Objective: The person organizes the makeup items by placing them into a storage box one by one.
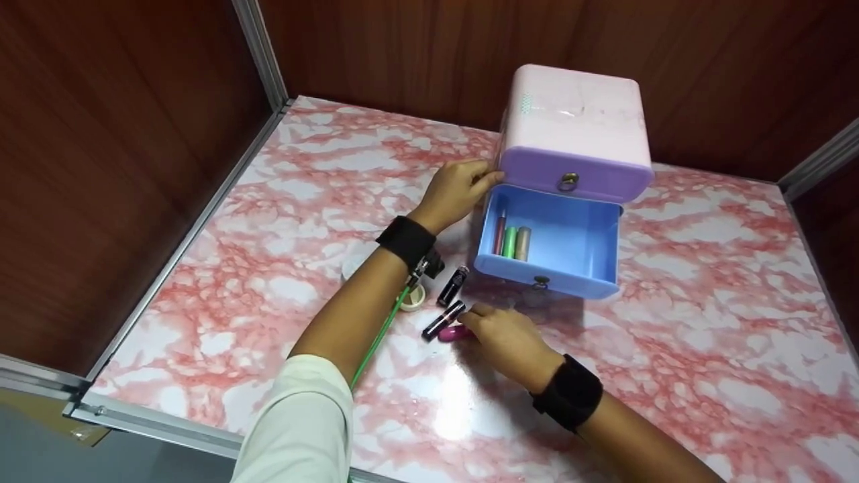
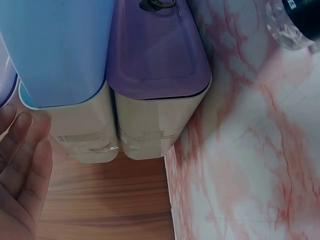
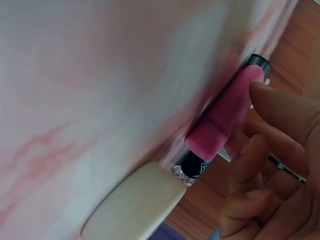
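A pale pink drawer unit (image 1: 577,114) has its blue drawer (image 1: 570,235) pulled out. My left hand (image 1: 456,191) rests against the unit's left side above that drawer; in the left wrist view its fingers (image 2: 32,165) are straight. Lower down, my right hand (image 1: 507,339) pinches a magenta tube (image 1: 454,333) lying by the drawer's front. In the right wrist view the thumb is at one edge of the magenta tube (image 3: 225,115), with bent fingers at its other side. A black tube (image 1: 443,320) lies right beside it, and a second black tube (image 1: 453,286) lies behind.
Red, green and tan sticks (image 1: 510,235) stand at the blue drawer's left side. A cream ring (image 1: 411,297) lies near my left wrist. In the right wrist view a cream rounded thing (image 3: 137,200) sits by the tubes. Purple drawer fronts (image 2: 155,55) carry ring pulls. Wooden panels (image 1: 402,60) border the marbled table.
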Motion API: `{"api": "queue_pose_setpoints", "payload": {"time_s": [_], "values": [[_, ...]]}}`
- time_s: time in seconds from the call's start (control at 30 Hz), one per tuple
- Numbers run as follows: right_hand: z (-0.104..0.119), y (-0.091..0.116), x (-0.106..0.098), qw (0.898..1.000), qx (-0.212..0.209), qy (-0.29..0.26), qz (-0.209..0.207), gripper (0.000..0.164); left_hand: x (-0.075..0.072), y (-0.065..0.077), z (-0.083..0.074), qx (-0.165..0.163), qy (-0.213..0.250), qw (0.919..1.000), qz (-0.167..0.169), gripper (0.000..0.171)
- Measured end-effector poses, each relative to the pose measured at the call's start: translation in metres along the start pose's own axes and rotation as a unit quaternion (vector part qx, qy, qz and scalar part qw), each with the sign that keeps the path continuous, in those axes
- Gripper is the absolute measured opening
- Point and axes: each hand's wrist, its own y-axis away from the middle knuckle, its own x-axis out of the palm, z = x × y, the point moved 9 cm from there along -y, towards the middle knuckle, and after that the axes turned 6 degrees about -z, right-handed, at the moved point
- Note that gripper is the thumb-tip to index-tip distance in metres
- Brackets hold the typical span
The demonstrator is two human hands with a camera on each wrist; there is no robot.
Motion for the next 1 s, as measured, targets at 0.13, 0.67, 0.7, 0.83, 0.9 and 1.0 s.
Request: {"api": "queue_pose_setpoints", "payload": {"time_s": [0.13, 0.67, 0.7, 0.83, 0.9, 1.0], "values": [[-0.001, 0.001, 0.002, 1.0, -0.001, 0.001, -0.003, 0.012, 0.0, 0.0, -0.001, 0.0, -0.003, 1.0, 0.001, 0.04], [0.006, 0.014, -0.013, 0.995, -0.03, -0.085, 0.051, 0.03, -0.002, 0.0, -0.002, 0.004, 0.002, 1.0, -0.003, 0.041], [0.005, 0.015, -0.015, 0.993, -0.023, -0.099, 0.061, 0.025, -0.002, 0.0, -0.002, 0.006, 0.0, 1.0, -0.004, 0.041], [0.0, 0.012, -0.03, 0.984, 0.026, -0.153, 0.086, 0.017, -0.002, 0.0, -0.001, 0.007, -0.003, 1.0, -0.004, 0.041], [-0.005, 0.01, -0.042, 0.981, 0.048, -0.168, 0.085, 0.018, -0.002, 0.0, -0.002, 0.007, -0.002, 1.0, -0.004, 0.041], [-0.014, 0.008, -0.062, 0.972, 0.085, -0.204, 0.081, 0.022, -0.001, 0.0, -0.001, 0.005, -0.002, 1.0, -0.003, 0.041]]}}
